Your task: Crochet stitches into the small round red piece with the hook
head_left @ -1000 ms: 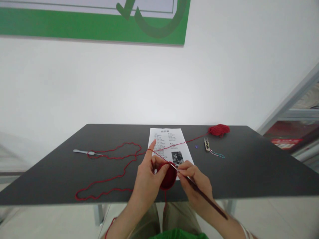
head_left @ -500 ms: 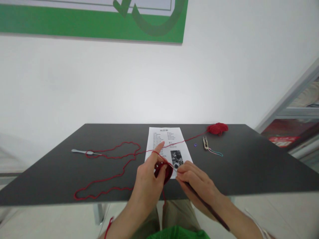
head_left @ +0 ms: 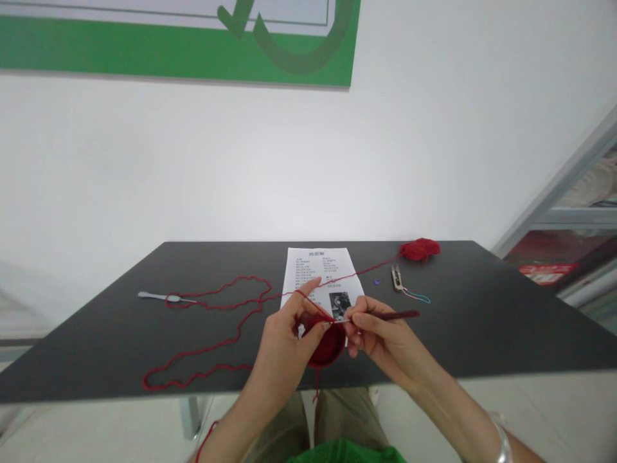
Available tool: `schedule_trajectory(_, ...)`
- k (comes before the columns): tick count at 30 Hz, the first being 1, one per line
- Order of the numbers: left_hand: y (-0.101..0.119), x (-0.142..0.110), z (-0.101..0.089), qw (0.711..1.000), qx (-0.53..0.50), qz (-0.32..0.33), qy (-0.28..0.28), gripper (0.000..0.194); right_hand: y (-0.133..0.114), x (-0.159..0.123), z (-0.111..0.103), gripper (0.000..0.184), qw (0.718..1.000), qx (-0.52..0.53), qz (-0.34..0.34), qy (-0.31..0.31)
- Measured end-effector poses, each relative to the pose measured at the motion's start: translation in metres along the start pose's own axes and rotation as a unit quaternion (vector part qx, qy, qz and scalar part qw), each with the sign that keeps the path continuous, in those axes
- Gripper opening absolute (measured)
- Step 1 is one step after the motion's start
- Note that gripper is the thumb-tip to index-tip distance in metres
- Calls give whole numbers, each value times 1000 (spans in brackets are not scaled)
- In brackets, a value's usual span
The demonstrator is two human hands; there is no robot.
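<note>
Between thumb and fingers, my left hand [head_left: 284, 337] pinches a round dark red crochet piece [head_left: 328, 347] by its upper edge. Red yarn [head_left: 308, 299] runs over my raised left index finger to that edge. My right hand [head_left: 380, 331] is closed on a crochet hook [head_left: 398, 315] with a dark brown handle, held nearly level. The hook's metal tip is at the piece's edge, beside my left thumb; the exact stitch is too small to make out. A short yarn tail [head_left: 317, 384] hangs below the piece.
A printed sheet [head_left: 295, 263] lies behind my hands on the dark table [head_left: 202, 334]. To the right are a red yarn ball [head_left: 420, 250], thread snips [head_left: 396, 278] and a small purple ring [head_left: 376, 281]. A grey-handled hook [head_left: 159, 296] lies left among loose yarn.
My right hand has turned, swinging the hook's handle from slanting down towards me to nearly level, pointing right. The crochet piece has tipped so more of its round inside shows.
</note>
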State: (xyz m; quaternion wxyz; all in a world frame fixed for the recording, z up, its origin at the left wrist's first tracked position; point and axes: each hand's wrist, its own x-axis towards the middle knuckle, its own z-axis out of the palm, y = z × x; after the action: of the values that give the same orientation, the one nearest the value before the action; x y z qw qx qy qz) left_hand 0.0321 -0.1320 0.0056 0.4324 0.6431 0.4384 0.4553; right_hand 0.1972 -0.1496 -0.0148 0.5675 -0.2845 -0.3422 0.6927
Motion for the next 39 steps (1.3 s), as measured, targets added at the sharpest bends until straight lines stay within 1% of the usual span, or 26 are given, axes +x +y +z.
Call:
schedule_trajectory(2, -2, 0, 3, 1000, -16, 1, 17, 52, 6, 1, 4, 23, 999, 37, 3, 25)
schedule_trajectory(4, -3, 0, 5, 998, -51, -15, 24, 52, 13, 1, 6, 22, 998, 38, -27, 52)
schedule_trajectory(6, -3, 0, 6, 992, -118, -53, 8, 56, 20, 1, 7, 20, 994, -9, -87, 62)
schedule_trajectory(7, -2, 0, 6, 984, -159, -77, -6, 59, 24, 0, 6, 18, 988, -55, -130, 62)
schedule_trajectory(8, -2, 0, 6, 975, -198, -100, -20, 62, 28, -1, 5, 15, 974, -117, -184, 64)
schedule_trajectory(9, -2, 0, 7, 965, -231, -120, -32, 64, 31, -2, 3, 12, 948, -191, -246, 70)
schedule_trajectory(10, -3, 0, 7, 955, -259, -137, -41, 65, 35, -3, 0, 9, 908, -270, -310, 75)
schedule_trajectory(12, -5, -1, 9, 942, -293, -157, -44, 64, 43, -4, -6, 11, 805, -420, -415, 68)
schedule_trajectory(13, -6, -1, 10, 938, -303, -160, -39, 64, 47, -4, -9, 14, 754, -475, -449, 59)
schedule_trajectory(14, -7, -2, 11, 935, -314, -161, -33, 64, 51, -4, -13, 17, 717, -511, -472, 48)
schedule_trajectory(15, -8, -2, 11, 931, -326, -163, -29, 64, 54, -3, -16, 19, 702, -520, -484, 38)
schedule_trajectory(16, -8, -2, 11, 925, -338, -170, -32, 65, 56, -2, -18, 20, 707, -510, -489, 32)
schedule_trajectory(18, -9, -2, 10, 910, -361, -198, -49, 68, 57, 1, -20, 19, 741, -463, -486, 27)
schedule_trajectory(19, -8, -1, 8, 903, -369, -214, -57, 70, 55, 2, -20, 16, 765, -436, -473, 23)
schedule_trajectory(21, -6, 0, 5, 896, -375, -229, -61, 72, 50, 4, -17, 8, 832, -360, -422, 10)
schedule_trajectory(23, -4, 1, 2, 899, -373, -220, -59, 74, 44, 5, -14, 5, 907, -246, -340, -12)
schedule_trajectory(24, -2, 2, 1, 903, -368, -213, -61, 74, 40, 4, -13, 8, 935, -188, -300, -21)
schedule_trajectory(25, -1, 3, 0, 907, -361, -205, -65, 73, 37, 3, -13, 10, 951, -146, -272, -28)
schedule_trajectory(26, 0, 3, -1, 912, -353, -199, -70, 73, 34, 1, -12, 10, 957, -128, -259, -27)
schedule_trajectory(28, 2, 4, -2, 919, -332, -199, -81, 73, 28, -2, -14, 9, 958, -129, -254, -25)
schedule_trajectory(33, 4, 7, -7, 931, -285, -200, -113, 71, 13, -9, -18, 10, 948, -189, -253, -46)
schedule_trajectory(39, 7, 8, -13, 943, -227, -184, -159, 66, -3, -12, -20, 10, 944, -233, -217, -90)
